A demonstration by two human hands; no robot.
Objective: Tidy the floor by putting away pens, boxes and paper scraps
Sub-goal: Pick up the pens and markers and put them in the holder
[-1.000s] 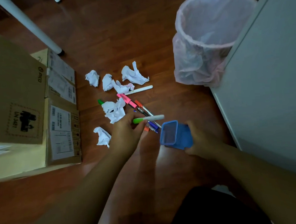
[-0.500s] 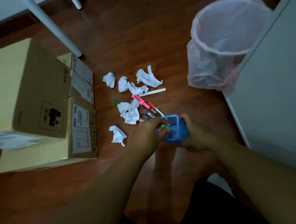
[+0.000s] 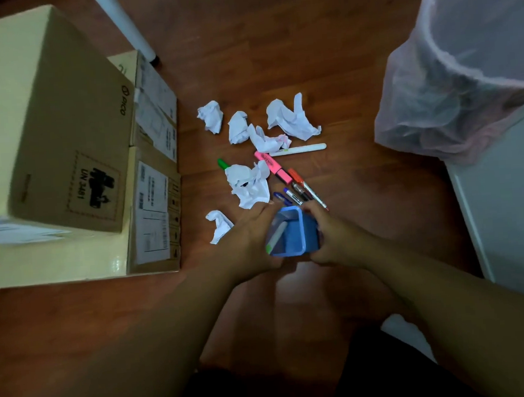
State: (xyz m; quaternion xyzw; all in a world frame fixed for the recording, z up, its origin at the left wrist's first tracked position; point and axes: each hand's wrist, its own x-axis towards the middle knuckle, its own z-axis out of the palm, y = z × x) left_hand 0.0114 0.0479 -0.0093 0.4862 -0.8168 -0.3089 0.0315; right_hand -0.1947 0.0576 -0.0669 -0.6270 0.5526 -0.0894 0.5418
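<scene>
between both hands, right hand [image 3: 328, 240] clasping blue pen cup [image 3: 300, 236], left hand [image 3: 251, 239] alongside, grip unclear.

There is only one view — a wide-angle camera worn on the person's head, looking forward and steeply down at the wooden floor [image 3: 275, 58]. It sits close: both forearms run up from the bottom edge and meet near the middle of the frame, where the left hand [image 3: 251, 239] and right hand [image 3: 332, 240] fill the centre. The wide lens bends the edges — the cardboard boxes [image 3: 64, 134] crowd the left side and the lined waste bin [image 3: 463, 75] leans in at the upper right. A white table leg [image 3: 127, 24] enters from the top. With no second camera, nothing overlaps.
</scene>
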